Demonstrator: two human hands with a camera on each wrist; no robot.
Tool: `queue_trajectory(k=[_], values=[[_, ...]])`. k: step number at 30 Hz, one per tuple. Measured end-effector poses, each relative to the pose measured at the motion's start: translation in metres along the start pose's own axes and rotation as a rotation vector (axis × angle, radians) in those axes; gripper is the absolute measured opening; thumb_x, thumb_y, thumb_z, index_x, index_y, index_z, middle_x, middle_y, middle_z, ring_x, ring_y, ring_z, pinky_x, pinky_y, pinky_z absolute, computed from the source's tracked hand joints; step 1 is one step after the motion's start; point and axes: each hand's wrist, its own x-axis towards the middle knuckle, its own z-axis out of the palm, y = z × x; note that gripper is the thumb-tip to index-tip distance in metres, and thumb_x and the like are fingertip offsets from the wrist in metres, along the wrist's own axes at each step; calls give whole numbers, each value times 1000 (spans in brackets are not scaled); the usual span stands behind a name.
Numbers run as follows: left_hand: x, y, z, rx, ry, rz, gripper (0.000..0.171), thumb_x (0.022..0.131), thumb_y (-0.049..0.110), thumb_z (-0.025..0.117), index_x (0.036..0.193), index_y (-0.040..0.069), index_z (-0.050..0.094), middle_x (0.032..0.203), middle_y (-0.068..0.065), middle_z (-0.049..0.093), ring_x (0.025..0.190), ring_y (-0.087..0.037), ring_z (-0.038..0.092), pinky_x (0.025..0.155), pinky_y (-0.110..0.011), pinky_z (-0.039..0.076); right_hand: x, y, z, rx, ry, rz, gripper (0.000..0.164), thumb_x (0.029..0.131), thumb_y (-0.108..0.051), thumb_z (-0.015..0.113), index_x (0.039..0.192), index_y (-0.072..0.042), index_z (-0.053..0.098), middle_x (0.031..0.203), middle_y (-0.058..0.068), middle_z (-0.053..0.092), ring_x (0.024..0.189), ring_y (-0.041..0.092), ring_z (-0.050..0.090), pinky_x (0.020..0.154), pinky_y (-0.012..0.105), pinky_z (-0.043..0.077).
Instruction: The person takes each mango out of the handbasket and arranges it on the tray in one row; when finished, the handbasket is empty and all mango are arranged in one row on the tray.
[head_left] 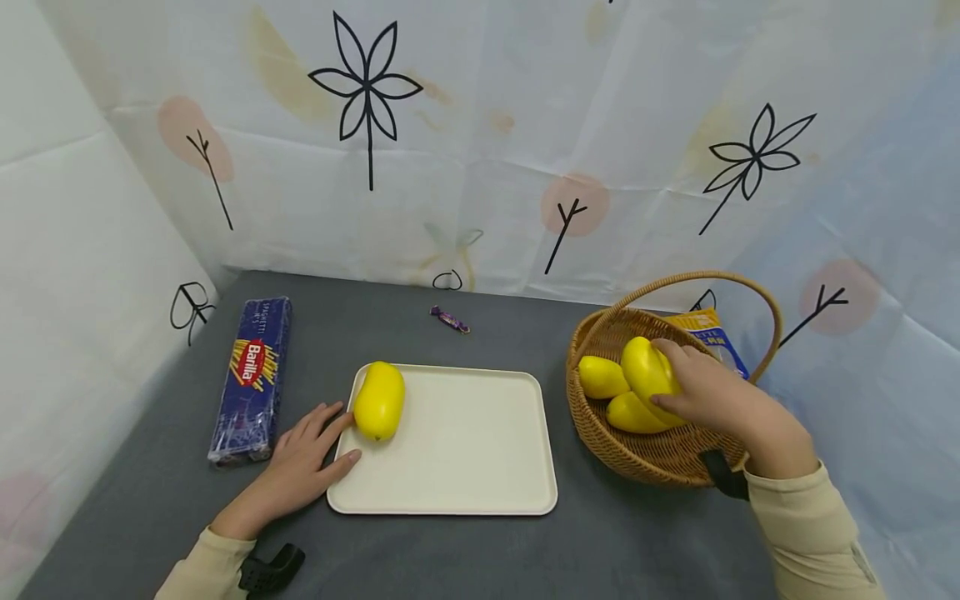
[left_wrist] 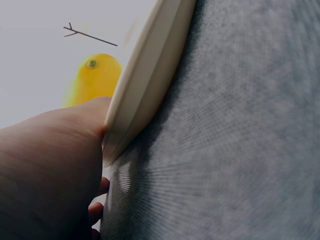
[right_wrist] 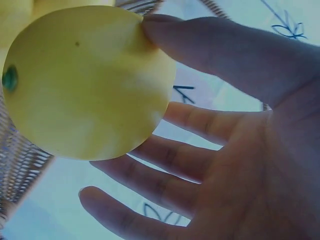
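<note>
In the head view my right hand [head_left: 712, 390] holds a yellow mango [head_left: 647, 375] between thumb and fingers, over the wicker basket [head_left: 652, 471]. The right wrist view shows the thumb on one side of this mango [right_wrist: 90, 85] and fingertips on the other. Two more mangoes, a left one [head_left: 602, 377] and a lower one [head_left: 637, 414], lie in the basket. My left hand [head_left: 303, 462] rests at the left edge of a cream tray [head_left: 457, 442], fingers spread and thumb over the rim. Beside it, a mango [head_left: 380, 402] lies on the tray's left side.
A blue Barilla spaghetti pack [head_left: 251, 379] lies on the grey table left of the tray. Behind the tray is a small purple wrapped candy [head_left: 450, 320]. A blue-and-yellow packet [head_left: 716, 340] shows at the basket's back right, and the tall handle [head_left: 701, 275] arches over the basket.
</note>
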Motion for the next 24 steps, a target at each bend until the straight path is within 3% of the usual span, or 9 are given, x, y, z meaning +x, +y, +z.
queue_trajectory(k=[14, 24], values=[[0, -1, -1, 9, 2, -2, 68, 94, 52, 52, 146, 10, 40, 153, -17, 27, 141, -42, 15, 102, -68, 15, -31, -48, -13, 60, 127, -52, 77, 86, -26, 72, 145, 1, 30, 128, 24, 51, 101, 31, 54, 78, 45, 49], [0, -2, 1, 11, 2, 1, 68, 94, 53, 51, 146, 11, 40, 153, -17, 28, 141, -42, 15, 102, -68, 16, -24, -77, -3, 66, 161, -154, 69, 86, -26, 71, 141, 0, 38, 127, 15, 55, 98, 23, 54, 82, 41, 48]])
